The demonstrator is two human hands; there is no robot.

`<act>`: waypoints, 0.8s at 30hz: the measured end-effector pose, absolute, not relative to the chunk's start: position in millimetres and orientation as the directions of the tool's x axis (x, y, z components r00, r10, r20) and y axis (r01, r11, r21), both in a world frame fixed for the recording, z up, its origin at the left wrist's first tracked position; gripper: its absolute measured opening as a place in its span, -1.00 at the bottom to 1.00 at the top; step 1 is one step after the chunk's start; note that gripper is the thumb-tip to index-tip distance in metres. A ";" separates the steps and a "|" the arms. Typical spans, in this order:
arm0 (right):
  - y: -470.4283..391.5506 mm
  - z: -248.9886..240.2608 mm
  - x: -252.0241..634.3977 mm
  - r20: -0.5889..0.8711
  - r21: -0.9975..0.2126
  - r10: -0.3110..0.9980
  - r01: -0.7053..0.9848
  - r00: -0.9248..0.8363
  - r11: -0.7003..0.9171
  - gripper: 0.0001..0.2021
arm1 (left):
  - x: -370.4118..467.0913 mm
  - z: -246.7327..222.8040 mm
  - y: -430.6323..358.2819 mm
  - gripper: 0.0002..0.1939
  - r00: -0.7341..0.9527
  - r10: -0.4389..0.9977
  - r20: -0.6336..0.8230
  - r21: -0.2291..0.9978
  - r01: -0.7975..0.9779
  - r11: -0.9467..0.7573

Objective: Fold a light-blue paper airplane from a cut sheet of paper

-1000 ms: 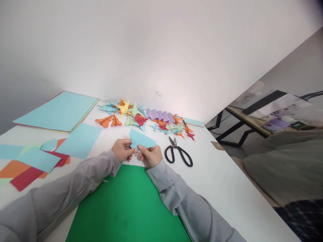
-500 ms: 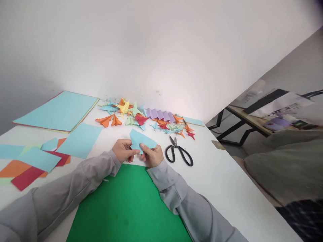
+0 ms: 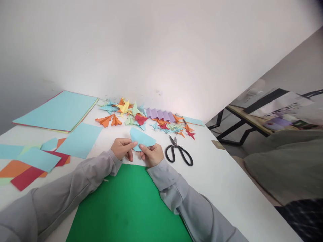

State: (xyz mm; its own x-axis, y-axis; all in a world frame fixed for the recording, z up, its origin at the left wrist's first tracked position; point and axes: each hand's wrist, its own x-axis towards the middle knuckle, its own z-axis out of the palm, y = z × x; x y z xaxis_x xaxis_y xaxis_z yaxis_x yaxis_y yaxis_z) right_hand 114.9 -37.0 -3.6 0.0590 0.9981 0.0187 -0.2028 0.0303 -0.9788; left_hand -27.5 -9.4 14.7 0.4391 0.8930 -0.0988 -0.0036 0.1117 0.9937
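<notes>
Between my hands is a folded light blue paper (image 3: 141, 137), raised just beyond the far edge of a green sheet (image 3: 128, 205). My left hand (image 3: 123, 148) pinches its left side, thumb on the near face. My right hand (image 3: 152, 154) grips the lower right part, with the thumb pressed on the paper. The fingers behind the paper are partly hidden. Black-handled scissors (image 3: 178, 150) lie with blades slightly apart, to the right of my right hand.
Folded paper shapes (image 3: 123, 108) and a pleated purple paper (image 3: 160, 115) lie along the wall. Large coloured sheets (image 3: 58, 111) are stacked at the back left. Loose cut pieces (image 3: 27, 173) overlap at the left. A wooden table (image 3: 248, 118) stands beyond the right edge.
My left thumb has moved up onto the front of the blue paper. The paper has tilted slightly, and its lower left part looks more folded in.
</notes>
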 end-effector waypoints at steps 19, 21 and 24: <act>-34.5 -3.0 111.1 -0.062 -0.953 0.970 -0.304 0.233 0.012 -0.57 | -24.0 11.8 -12.9 -0.43 0.238 0.966 0.099 0.991 -0.116 -0.073; -34.4 -3.1 111.0 -0.068 -0.947 0.970 -0.322 0.232 0.010 -0.55 | -25.4 8.5 -15.2 -0.45 0.189 0.912 0.363 0.927 0.024 -0.374; -36.0 -1.8 110.7 -0.071 -0.947 0.981 -0.322 0.181 -0.009 -0.54 | -28.6 5.7 -17.1 -0.59 0.240 0.710 0.662 0.642 0.307 -0.702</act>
